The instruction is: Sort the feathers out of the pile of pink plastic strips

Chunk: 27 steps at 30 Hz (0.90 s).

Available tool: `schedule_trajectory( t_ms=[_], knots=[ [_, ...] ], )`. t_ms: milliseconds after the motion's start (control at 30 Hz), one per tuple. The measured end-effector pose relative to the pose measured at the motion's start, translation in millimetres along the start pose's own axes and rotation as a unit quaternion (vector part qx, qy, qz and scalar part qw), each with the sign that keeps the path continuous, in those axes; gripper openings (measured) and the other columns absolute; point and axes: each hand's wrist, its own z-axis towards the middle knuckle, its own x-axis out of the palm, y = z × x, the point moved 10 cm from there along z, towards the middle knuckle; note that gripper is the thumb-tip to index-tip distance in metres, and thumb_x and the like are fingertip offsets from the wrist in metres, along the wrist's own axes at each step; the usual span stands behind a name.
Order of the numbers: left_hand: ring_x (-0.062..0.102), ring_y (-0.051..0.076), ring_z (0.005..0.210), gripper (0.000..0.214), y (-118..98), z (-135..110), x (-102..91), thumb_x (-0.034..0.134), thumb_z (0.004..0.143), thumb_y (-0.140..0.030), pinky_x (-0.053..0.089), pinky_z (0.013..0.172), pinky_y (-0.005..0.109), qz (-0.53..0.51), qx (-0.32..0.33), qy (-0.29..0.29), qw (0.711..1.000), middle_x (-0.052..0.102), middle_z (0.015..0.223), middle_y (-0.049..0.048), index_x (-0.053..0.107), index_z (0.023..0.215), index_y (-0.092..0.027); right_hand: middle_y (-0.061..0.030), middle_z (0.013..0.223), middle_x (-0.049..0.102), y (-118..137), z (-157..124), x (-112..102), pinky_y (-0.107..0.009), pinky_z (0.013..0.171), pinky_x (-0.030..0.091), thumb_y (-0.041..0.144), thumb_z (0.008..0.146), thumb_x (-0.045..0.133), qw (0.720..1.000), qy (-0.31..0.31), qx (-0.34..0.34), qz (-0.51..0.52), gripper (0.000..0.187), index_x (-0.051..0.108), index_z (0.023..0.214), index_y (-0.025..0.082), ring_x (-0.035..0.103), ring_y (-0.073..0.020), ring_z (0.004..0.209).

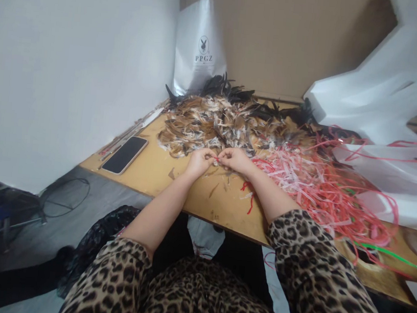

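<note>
My left hand (199, 160) and my right hand (234, 159) meet over the wooden table (162, 174), fingertips pinched together. Between them runs a short piece of red strip (217, 159), too small to see clearly. Just beyond the hands lies a heap of brown, white and black feathers (215, 122). To the right of my right hand spreads a tangle of pink and red strips (312, 186). Both forearms rest over the table's front edge, with leopard-print sleeves pushed up.
A black phone (125, 154) lies face up at the table's left, beside thin sticks (129, 131). A white bag marked PPGZ (200, 47) leans on cardboard at the back. White foam pieces (395, 95) fill the right. A green strip (391, 253) lies near the front right.
</note>
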Motion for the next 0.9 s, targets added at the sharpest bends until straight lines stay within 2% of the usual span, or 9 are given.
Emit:
schedule_trajectory(
  t_ms=[267,500,733,900],
  knots=[
    [0.053,0.009,0.055,0.007,5,2,-0.2,0.063,0.062,-0.016,0.044,0.058,0.021,-0.048,-0.019,0.001,0.999,0.062,0.063,0.0005,0.063,0.068,-0.013,0.0001,0.058,0.06,0,0,-4,-0.013,0.035,0.032,0.019,0.069,0.055,1.0,-0.026,0.008,0.01,0.007,0.056,0.074,0.014,0.05,-0.0057,0.04],
    [0.052,0.008,0.052,0.009,10,3,-0.1,0.061,0.061,-0.014,0.042,0.054,0.02,-0.075,-0.031,-0.005,0.997,0.06,0.06,-0.0008,0.062,0.07,-0.013,0.0031,0.054,0.057,0,2,0,-0.014,0.036,0.035,0.015,0.067,0.057,1.0,-0.011,-0.004,0.019,0.011,0.053,0.077,0.015,0.049,-0.0051,0.038],
    [0.054,0.008,0.055,0.009,10,2,-1.3,0.06,0.061,-0.015,0.043,0.057,0.021,-0.078,-0.035,-0.01,0.996,0.061,0.062,-0.0005,0.061,0.069,-0.013,0.0062,0.051,0.052,3,0,-2,-0.014,0.037,0.033,0.016,0.065,0.057,1.0,-0.016,-0.015,-0.003,0.022,0.059,0.087,0.015,0.045,-0.0043,0.038],
    [0.053,0.008,0.054,0.008,8,2,-0.9,0.061,0.06,-0.013,0.044,0.057,0.021,-0.08,-0.037,-0.007,0.996,0.061,0.062,-0.0007,0.061,0.068,-0.013,0.0035,0.053,0.054,1,-1,-3,-0.014,0.037,0.032,0.023,0.067,0.059,1.0,-0.015,-0.007,0.006,0.018,0.063,0.082,0.014,0.044,-0.0044,0.04]
  ],
)
